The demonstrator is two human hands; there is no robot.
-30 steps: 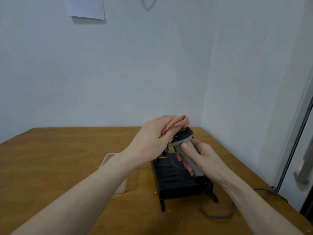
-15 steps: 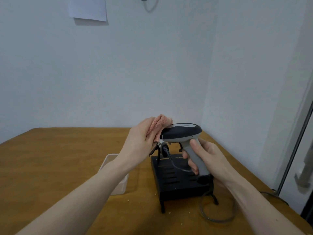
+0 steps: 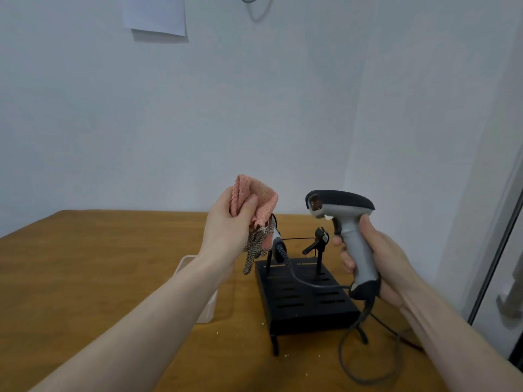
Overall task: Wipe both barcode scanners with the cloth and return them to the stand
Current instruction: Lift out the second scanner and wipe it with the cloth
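Wooden table; slotted black stand, woven cloth.

— What carries everything here?
— A brown wooden worktop, set into the corner where two pale walls meet.
— And what sits directly on it?
— A black slotted stand on thin legs, right of centre. Just to its left is a translucent white container, partly hidden behind a forearm.
— Anything else?
— A grey cable loops on the surface in front of the stand's right side, and a few pale crumbs lie scattered near the stand's front edge.
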